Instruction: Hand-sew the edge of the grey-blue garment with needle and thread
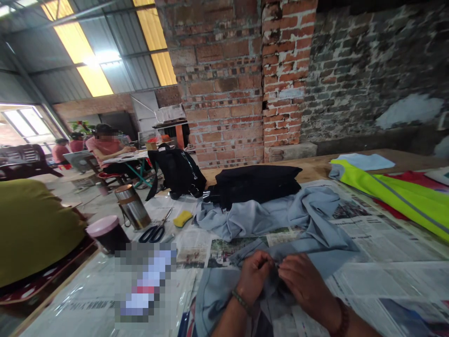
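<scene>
A grey garment (252, 217) lies rumpled across the newspaper, and part of it bunches up between my hands. My left hand (256, 274) has its fingers curled closed on the fabric. Close beside it on the right, my right hand (303, 283) pinches the same cloth, fingertips nearly meeting those of the left. Whether something small sits between the fingertips is hidden. One edge of the garment hangs toward me, left of my left wrist. Behind the grey cloth rests a folded black garment (257, 182).
Left on the newspaper-covered table (368, 276) are scissors (154, 231), a yellow sponge (183, 218), a steel flask (132, 206), a pink-lidded jar (108, 234) and a blurred-out object (149, 283). A black backpack (178, 173) stands behind. A neon-yellow garment (393, 192) lies right. A person (38, 229) sits at left.
</scene>
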The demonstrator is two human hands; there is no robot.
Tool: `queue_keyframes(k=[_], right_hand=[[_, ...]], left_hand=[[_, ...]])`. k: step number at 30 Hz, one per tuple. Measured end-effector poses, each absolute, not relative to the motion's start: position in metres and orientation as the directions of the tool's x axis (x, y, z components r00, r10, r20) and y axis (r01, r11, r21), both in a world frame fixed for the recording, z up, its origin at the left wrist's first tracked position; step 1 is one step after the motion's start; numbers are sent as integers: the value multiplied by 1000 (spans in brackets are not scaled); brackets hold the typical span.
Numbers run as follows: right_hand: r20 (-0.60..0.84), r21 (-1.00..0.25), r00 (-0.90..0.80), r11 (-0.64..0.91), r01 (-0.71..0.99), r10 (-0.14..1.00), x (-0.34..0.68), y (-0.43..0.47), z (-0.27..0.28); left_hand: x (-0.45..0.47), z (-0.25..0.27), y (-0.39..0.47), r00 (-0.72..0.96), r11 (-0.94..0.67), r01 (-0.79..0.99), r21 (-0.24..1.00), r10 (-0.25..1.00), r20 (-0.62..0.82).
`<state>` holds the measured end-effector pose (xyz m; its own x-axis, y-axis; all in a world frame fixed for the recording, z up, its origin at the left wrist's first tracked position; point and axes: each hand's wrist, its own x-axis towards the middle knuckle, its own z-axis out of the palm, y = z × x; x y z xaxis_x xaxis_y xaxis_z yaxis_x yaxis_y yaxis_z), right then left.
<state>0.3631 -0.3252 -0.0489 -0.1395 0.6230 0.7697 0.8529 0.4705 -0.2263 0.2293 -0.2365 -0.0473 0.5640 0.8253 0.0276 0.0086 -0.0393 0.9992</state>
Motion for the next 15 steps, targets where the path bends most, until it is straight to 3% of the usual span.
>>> queue_keyframes(k=[9, 12, 15], right_hand=[[744, -210, -163, 457, 864, 649, 368, -347, -66], [679, -407, -40, 421, 811, 733, 364, -348, -78], [466, -772, 178, 300, 560, 867, 352, -347, -74]], left_hand=[[229, -52, -233, 551, -38, 36, 999, 834, 12], [228, -52, -233, 555, -31, 33, 999, 832, 8], [228, -51, -234, 564, -34, 35, 999, 826, 8]])
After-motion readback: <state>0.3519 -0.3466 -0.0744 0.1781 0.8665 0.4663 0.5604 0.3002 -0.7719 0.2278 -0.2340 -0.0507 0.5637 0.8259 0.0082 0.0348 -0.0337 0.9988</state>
